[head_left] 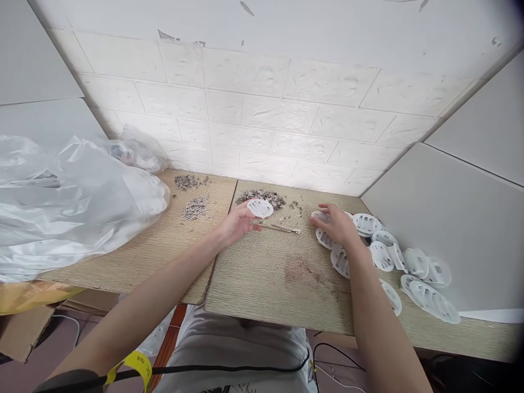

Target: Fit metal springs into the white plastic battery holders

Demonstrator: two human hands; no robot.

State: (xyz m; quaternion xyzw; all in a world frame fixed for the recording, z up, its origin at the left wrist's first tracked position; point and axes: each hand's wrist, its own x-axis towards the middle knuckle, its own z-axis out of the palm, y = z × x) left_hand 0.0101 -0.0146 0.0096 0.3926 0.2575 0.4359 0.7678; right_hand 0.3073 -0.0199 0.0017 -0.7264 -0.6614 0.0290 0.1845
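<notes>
Plate of white oval plastic [261, 208] sits pinched in the left hand [238, 225], face upward, presumably for easy viewing; one slender metallic tool [286, 227] lies just beside. The right hand [336, 224] curves over another plate [320, 216], its grip unclear. Roughly a dozen similar plates [380, 256] overlap; three main heaps of small metallic pieces [196, 208] lie apart, perhaps by kind.

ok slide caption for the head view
Left hand holds a white plastic disc near piled small parts, right hand at more discs.
</notes>
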